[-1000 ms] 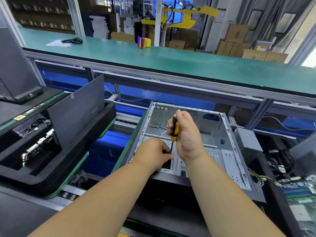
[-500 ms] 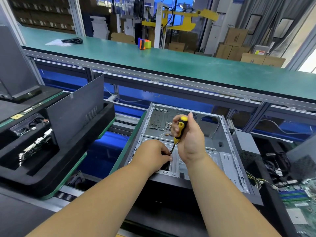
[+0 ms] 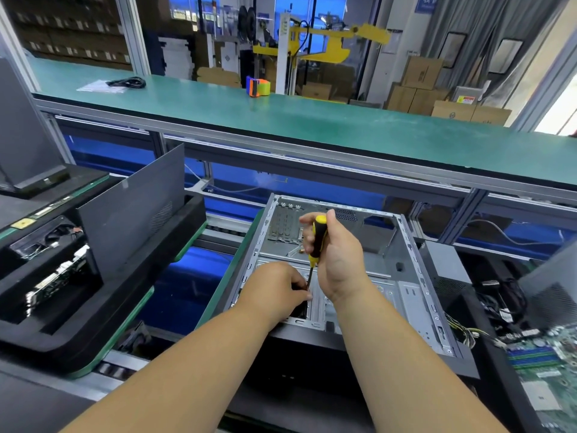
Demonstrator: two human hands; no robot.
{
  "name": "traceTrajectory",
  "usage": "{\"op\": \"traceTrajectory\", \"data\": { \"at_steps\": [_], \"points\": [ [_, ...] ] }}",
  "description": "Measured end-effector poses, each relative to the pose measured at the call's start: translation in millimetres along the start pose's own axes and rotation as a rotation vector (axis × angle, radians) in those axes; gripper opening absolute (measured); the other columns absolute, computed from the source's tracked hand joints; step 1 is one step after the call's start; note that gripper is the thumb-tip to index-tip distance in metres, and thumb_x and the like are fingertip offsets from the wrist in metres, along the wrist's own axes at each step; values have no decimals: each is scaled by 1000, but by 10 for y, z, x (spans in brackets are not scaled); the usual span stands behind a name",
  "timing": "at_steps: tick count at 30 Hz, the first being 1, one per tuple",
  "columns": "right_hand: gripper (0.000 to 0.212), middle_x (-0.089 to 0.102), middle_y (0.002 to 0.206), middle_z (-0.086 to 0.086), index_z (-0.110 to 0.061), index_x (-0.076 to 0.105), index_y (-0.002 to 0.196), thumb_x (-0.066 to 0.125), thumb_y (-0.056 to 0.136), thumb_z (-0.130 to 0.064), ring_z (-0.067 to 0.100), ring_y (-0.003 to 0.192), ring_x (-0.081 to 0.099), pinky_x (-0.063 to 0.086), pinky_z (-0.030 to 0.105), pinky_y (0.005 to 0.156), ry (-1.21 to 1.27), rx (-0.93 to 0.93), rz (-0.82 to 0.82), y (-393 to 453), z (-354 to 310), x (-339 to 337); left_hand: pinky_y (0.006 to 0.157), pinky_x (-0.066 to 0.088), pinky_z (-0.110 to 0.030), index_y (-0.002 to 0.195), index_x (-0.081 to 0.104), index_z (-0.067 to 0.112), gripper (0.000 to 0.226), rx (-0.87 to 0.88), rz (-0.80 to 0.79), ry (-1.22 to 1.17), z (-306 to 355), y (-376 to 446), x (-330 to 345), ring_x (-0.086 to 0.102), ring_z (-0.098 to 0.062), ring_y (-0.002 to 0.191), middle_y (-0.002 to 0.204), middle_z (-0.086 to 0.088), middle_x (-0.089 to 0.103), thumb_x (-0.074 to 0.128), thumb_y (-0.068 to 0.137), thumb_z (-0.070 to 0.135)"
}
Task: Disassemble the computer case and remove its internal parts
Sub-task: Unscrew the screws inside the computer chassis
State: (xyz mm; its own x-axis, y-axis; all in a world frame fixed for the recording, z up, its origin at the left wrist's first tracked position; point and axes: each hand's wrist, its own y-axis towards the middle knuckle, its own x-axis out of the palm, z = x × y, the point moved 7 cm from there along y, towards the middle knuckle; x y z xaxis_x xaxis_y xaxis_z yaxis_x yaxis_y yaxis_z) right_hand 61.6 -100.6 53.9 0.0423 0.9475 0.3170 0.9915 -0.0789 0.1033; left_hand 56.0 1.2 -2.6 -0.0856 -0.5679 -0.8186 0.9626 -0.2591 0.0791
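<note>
A: The right hand (image 3: 338,260) is wrapped around the yellow-and-black screwdriver (image 3: 317,242), with its tip down by the curled fingers of the left hand (image 3: 276,293).

B: Is the left hand pinching a screw?

A: Cannot tell; its fingers hide the spot. If the tip slips, it could jab them.

B: And the computer case (image 3: 415,295)?

A: It lies open on the near surface, centre. A freed screw could drop inside.

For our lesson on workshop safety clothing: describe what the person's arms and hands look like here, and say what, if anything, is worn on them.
Both forearms are bare right up to the bottom edge of the picture; no sleeves show. The left hand and right hand wear no gloves. No watch, wrist strap, ring or markings can be seen on either.
</note>
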Motion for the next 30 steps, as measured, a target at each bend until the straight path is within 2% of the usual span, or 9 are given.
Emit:
{"op": "traceTrajectory", "data": {
  "at_steps": [4, 6, 9, 13, 16, 20, 24, 26, 30],
  "points": [
    [36, 49, 61, -3, -13, 50, 93, 34, 105, -42, 13, 56, 40, 37, 23, 58, 48, 0, -22, -47, 2, 60, 65, 48, -21, 81, 76, 29, 15, -6, 16, 3, -2, -7, -16, 61, -9, 74, 75, 8, 68, 73, 80, 44],
    [25, 52, 63, -5, -15, 46, 88, 42, 104, -33, 13, 59, 43, 39, 25, 61, -15, -22, -6, -63, -10, 50, 68, 50, -21, 83, 76, 30, 14, -6, 20, 3, -6, -4, -17, 61, -9, 76, 79, 9, 69, 73, 79, 43],
    [23, 58, 68, -2, -16, 48, 83, 47, 103, -27, 16, 63, 51, 43, 30, 67, -43, -32, 22, -52, -32, -2, 72, 53, -24, 87, 77, 31, 16, -1, 15, 4, -3, 0, -10, 62, -9, 77, 81, 10, 69, 73, 80, 45],
    [30, 65, 74, 0, -16, 61, 78, 44, 100, -27, 17, 68, 59, 48, 33, 73, -54, -11, 16, -12, -71, -67, 75, 54, -26, 91, 77, 32, 17, -5, -2, 15, 0, -5, -1, 62, -9, 79, 81, 10, 70, 72, 81, 45],
    [41, 62, 71, 2, -16, 67, 73, 40, 102, -27, 17, 63, 54, 43, 34, 68, -22, 23, -5, -2, -52, -55, 76, 54, -26, 91, 78, 32, 17, 1, -5, 16, 19, -12, -13, 62, -9, 80, 83, 10, 70, 71, 82, 45],
    [49, 52, 61, 0, -16, 69, 73, 34, 104, -32, 13, 54, 44, 35, 27, 57, 29, 15, -3, -21, -10, -31, 74, 54, -24, 93, 78, 32, 18, -10, -16, 19, 29, -21, -19, 64, -10, 79, 82, 8, 72, 72, 82, 44],
    [36, 47, 61, -2, -17, 52, 84, 40, 99, -47, 14, 55, 38, 35, 24, 55, 105, -16, -43, -33, -14, -18, 74, 54, -24, 92, 77, 31, 18, -14, -5, 9, 31, -19, -26, 64, -10, 79, 83, 8, 72, 73, 80, 44],
    [28, 49, 64, -3, -18, 46, 81, 49, 93, -43, 15, 56, 40, 35, 24, 56, 39, -46, -35, -31, -38, -54, 74, 53, -24, 92, 77, 31, 18, -9, -5, 4, 33, -26, -36, 63, -10, 79, 84, 9, 72, 73, 80, 44],
    [22, 59, 72, -2, -18, 55, 81, 55, 89, -38, 15, 62, 52, 44, 29, 64, -45, -29, -43, -15, -68, -89, 80, 54, -29, 95, 74, 27, 20, 27, -25, -29, 48, -61, -43, 63, -11, 87, 92, 10, 69, 74, 79, 39]
  ]
}}
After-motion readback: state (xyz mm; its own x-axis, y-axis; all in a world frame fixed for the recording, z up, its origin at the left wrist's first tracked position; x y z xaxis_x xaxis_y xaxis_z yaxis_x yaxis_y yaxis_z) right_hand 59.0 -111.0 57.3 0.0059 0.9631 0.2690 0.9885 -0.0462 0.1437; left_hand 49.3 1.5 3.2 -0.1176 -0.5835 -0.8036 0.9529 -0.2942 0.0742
